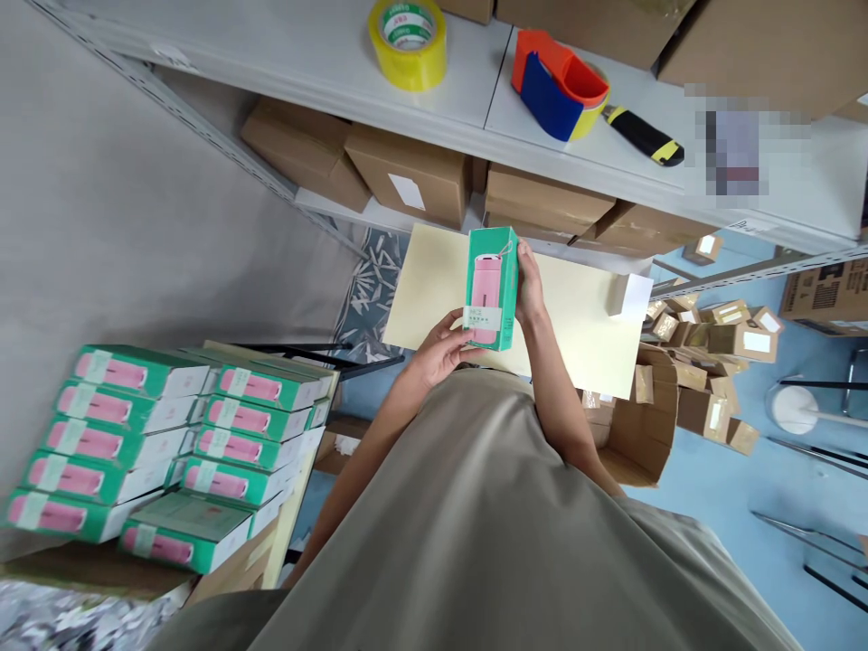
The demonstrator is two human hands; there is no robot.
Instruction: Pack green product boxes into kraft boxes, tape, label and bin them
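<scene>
A green product box (492,289) with a picture of a pink bottle on its front is held upright between my two hands, above a pale yellow tabletop (434,262). My left hand (444,348) grips the lower left corner, thumb across the front near a whitish label strip. Along the upper right side, my right hand (529,282) is wrapped round the edge; some of its fingers are hidden behind the box. A small white box (630,296) stands at the table's right end.
Stacked green boxes (240,416) fill a side table at left. A shelf (467,99) ahead carries yellow tape (408,45), a tape dispenser (557,86) and a utility knife (644,134). Brown cartons (407,172) sit beneath it. An open carton (641,425) and small parcels (739,339) lie at right.
</scene>
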